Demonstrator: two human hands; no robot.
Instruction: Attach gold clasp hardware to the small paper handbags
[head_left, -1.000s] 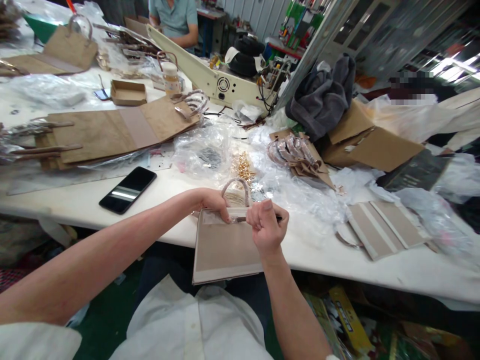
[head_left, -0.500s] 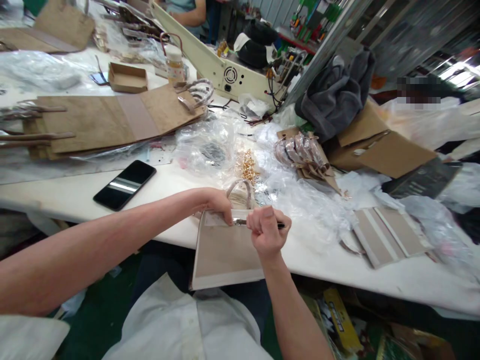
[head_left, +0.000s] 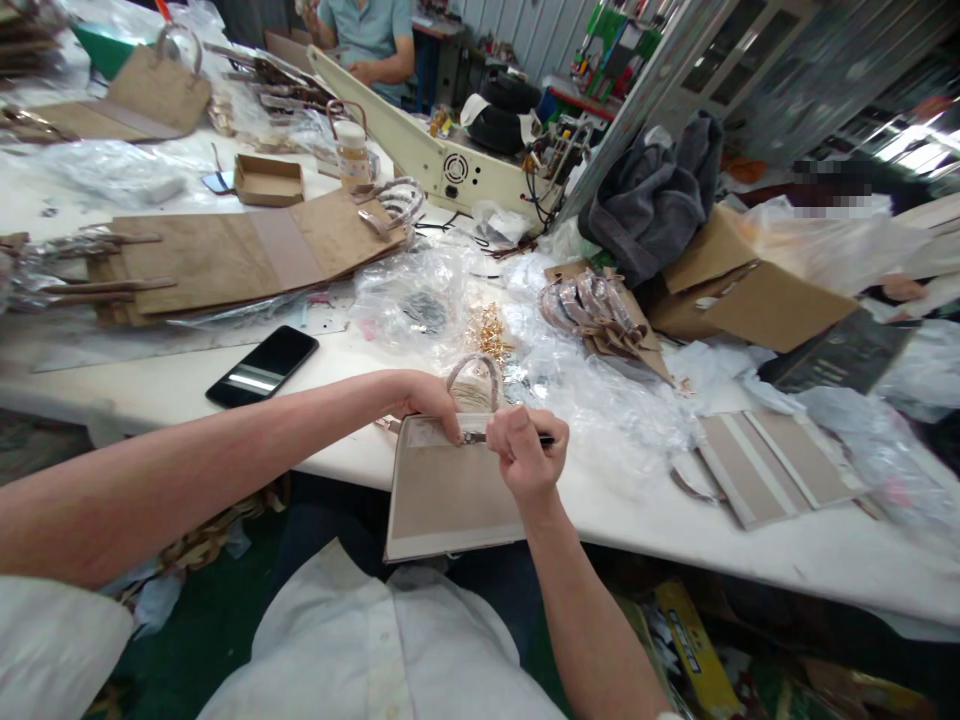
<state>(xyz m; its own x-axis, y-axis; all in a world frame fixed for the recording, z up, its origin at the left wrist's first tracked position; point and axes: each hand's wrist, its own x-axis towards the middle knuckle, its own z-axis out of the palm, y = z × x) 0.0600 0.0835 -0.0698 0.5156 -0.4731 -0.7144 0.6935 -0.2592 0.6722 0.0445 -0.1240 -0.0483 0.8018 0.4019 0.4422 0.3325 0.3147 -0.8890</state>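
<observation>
Both hands barely budged: left hand [head_left: 429, 398] fingers pinch the bag [head_left: 450, 495] rim, right hand [head_left: 525, 455] clamps the thin tool [head_left: 546, 440], slightly closer.

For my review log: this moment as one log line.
left hand: holds beige bag top edge | right hand: grips thin tool at that edge | beige bag: overhangs table edge | phone: beyond left forearm

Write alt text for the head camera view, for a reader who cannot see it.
A person's left hand pins the top edge of a small beige bag on a cluttered white table, while the right hand holds a thin tool against it. A black phone lies nearby.
</observation>
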